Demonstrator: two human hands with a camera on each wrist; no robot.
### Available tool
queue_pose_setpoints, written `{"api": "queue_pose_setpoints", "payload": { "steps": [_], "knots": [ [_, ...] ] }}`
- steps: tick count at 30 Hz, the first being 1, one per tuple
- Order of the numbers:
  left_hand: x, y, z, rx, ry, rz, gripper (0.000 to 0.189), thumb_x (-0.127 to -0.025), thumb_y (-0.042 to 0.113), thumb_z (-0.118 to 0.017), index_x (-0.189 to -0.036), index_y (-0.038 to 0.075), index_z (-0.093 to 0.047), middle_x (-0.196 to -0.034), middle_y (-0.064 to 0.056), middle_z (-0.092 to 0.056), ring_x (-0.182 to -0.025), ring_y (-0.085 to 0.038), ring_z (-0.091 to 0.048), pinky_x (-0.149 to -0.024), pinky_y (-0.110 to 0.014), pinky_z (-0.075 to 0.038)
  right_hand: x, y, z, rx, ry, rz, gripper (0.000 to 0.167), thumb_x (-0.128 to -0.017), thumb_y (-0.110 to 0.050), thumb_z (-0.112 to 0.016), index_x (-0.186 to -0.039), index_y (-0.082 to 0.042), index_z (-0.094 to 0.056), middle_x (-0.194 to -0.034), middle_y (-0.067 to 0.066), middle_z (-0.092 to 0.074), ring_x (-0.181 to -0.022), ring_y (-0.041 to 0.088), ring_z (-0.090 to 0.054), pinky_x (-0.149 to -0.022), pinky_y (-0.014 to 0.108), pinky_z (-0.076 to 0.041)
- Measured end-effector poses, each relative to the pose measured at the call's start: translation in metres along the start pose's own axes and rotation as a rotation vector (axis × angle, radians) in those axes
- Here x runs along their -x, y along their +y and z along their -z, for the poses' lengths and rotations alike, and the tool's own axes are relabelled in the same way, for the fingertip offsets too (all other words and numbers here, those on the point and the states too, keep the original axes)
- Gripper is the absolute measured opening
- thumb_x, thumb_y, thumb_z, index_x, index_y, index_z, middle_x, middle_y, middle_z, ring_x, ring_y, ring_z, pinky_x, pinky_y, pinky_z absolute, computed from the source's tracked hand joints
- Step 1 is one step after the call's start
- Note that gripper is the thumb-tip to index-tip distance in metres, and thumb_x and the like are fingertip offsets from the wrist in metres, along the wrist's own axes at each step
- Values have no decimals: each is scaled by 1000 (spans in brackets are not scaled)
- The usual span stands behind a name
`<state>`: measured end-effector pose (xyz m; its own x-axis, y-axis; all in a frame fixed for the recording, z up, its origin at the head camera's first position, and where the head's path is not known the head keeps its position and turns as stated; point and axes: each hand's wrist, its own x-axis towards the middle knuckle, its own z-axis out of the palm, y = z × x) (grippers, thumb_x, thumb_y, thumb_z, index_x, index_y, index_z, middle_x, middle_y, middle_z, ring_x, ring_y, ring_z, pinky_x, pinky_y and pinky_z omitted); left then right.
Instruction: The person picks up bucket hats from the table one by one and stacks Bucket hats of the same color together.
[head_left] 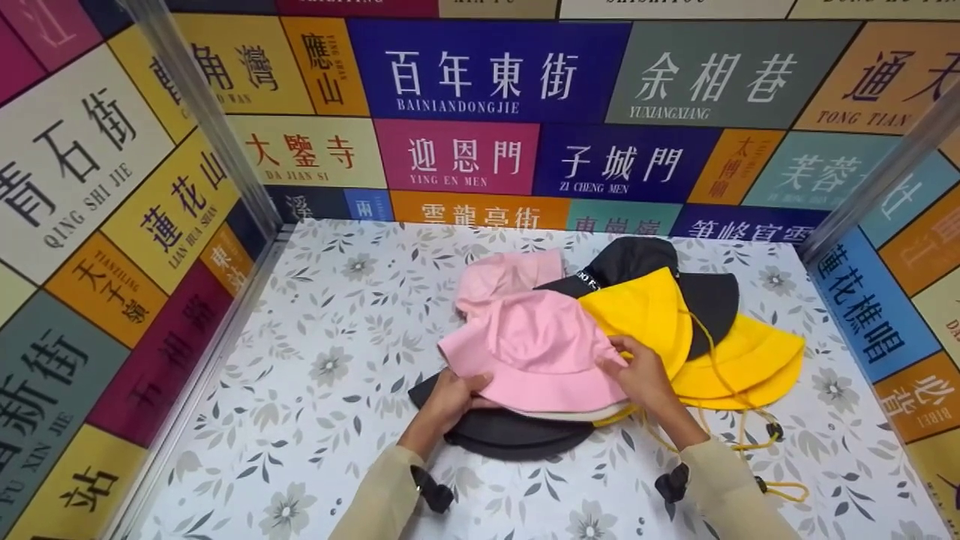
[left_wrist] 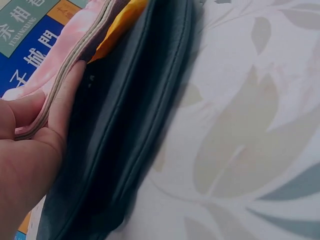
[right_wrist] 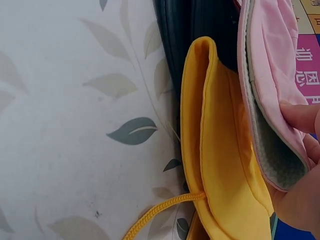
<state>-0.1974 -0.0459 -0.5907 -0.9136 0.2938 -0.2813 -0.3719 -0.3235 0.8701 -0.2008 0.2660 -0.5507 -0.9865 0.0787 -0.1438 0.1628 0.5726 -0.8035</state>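
Observation:
A pink bucket hat [head_left: 544, 337] lies over a heap of hats, its brim raised at both sides. My left hand [head_left: 454, 397] pinches the left part of that brim between thumb and fingers; the left wrist view shows its layered edge in the grip. At the right side, my right hand [head_left: 641, 371] pinches the brim as well, thumb on top, and a pale lining shows below. Under the pink hat sits a black hat [head_left: 517, 433]. In the right wrist view a yellow hat [right_wrist: 225, 130] with a cord lies right beside the pink brim.
Behind are another pink hat [head_left: 510, 274] and a black cap [head_left: 637, 259] with white lettering. More yellow hats [head_left: 750, 364] lie to the right, with a yellow cord [head_left: 787, 491] trailing over the floral-patterned table [head_left: 322, 420]. Panels with printed signs [head_left: 480, 75] enclose the table.

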Motion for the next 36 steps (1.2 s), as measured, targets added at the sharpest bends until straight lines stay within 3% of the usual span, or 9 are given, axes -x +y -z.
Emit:
{"api": "queue_pose_setpoints", "payload": {
  "steps": [7, 12, 16, 20, 26, 36],
  "knots": [
    [5, 9, 10, -5, 43, -13, 34, -95, -4, -53, -126, -17, -45, -93, -9, -66, -82, -18, -72, -75, -37, -63, 2, -5, -7, -27, 9, 8, 47, -95, -29, -70, -135, -6, -60, -124, 17, -62, -110, 29, -57, -98, 36, -50],
    [7, 16, 16, -32, 83, -14, 34, -94, -4, -54, -125, -17, -46, -93, -9, -66, -83, -17, -72, -76, -34, -62, 2, -11, -13, -66, -1, -30, 57, -92, -39, -71, -137, -6, -59, -130, 19, -61, -115, 32, -59, -104, 42, -51],
    [10, 23, 22, -50, 109, -20, 35, -92, -4, -55, -123, -17, -47, -91, -8, -66, -81, -16, -71, -74, -31, -62, 2, -17, -17, -83, -13, -16, 56, -93, -32, -72, -138, -2, -57, -137, 21, -60, -125, 35, -58, -110, 47, -47],
    [14, 29, 28, -72, 129, -30, 36, -93, -2, -56, -125, -15, -47, -93, -9, -66, -82, -15, -71, -73, -31, -62, 3, -22, -21, -85, -35, -2, 54, -94, -28, -72, -139, -3, -57, -136, 20, -60, -124, 35, -58, -108, 45, -49],
    [20, 37, 40, -103, 179, -47, 38, -92, -3, -56, -127, -13, -45, -95, -10, -63, -80, -15, -69, -70, -30, -62, 5, -31, -29, -107, -73, 13, 51, -93, -27, -71, -139, -8, -57, -130, 16, -61, -107, 29, -61, -92, 32, -58],
    [26, 49, 57, -84, 268, -69, 23, -92, -4, -58, -114, -12, -54, -83, -4, -64, -73, -12, -67, -64, -26, -60, 3, -46, -48, -160, -63, 84, 45, -92, -18, -73, -134, -6, -62, -124, 16, -64, -103, 27, -60, -82, 18, -52]
  ]
}}
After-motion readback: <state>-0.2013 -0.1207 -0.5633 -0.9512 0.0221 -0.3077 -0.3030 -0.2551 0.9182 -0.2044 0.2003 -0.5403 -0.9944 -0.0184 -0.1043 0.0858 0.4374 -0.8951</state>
